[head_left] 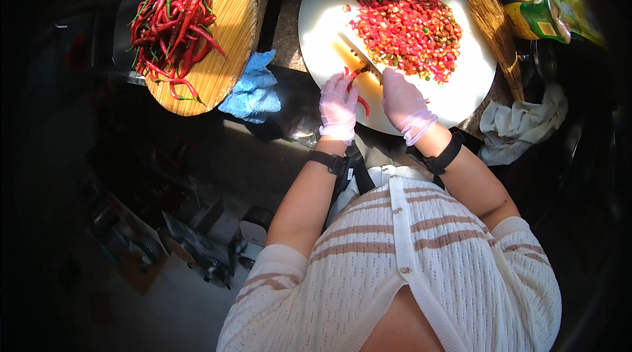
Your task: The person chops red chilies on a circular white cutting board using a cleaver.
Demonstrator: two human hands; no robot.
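Note:
My right hand [404, 98], in a thin translucent glove, grips a kitchen knife [362, 57] whose blade slants up and left across a round white cutting board [461, 105]. Dark bits cling to the blade near the hand. My left hand [338, 107], gloved alike, holds red chili peppers [364, 106] against the board, just left of the blade. Its fingers hide part of them. Beyond the knife spreads a heap of chopped red chili [407, 31], with some green pieces in it.
Whole red chilies [177, 16] are piled on an oval woven tray [229, 21] at left. Beside it lies a blue cloth [254, 90]. Right of the board are a straw brush [496, 36], a green-and-yellow can [538, 19] on its side and a whitish cloth [523, 122].

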